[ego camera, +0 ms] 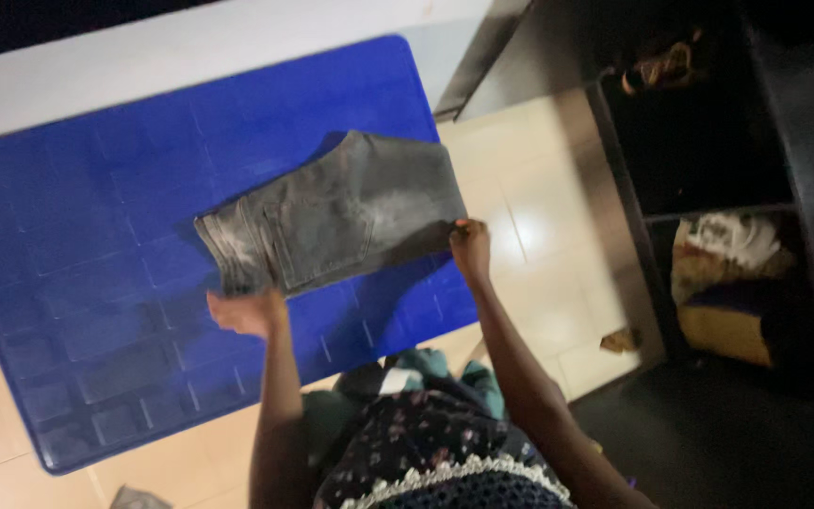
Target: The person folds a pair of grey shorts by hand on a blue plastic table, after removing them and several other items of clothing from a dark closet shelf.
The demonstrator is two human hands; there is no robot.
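- Grey folded jeans (332, 212) lie on a blue plastic table (77, 236), long axis slanting, waistband toward lower left.
- Left hand (247, 311) open at the waistband; right hand (470, 247) pinches the far edge.
- Dark shelf unit (803, 113) stands right.

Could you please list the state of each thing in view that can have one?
Grey jeans: folded, lying flat on the blue table.
Left hand: at the waistband end, grip unclear.
Right hand: fingertips on the folded edge.
Dark shelf unit: open-fronted, items inside.

Single head view, tilted steeply down, close over blue table (96, 311), floor beyond at right
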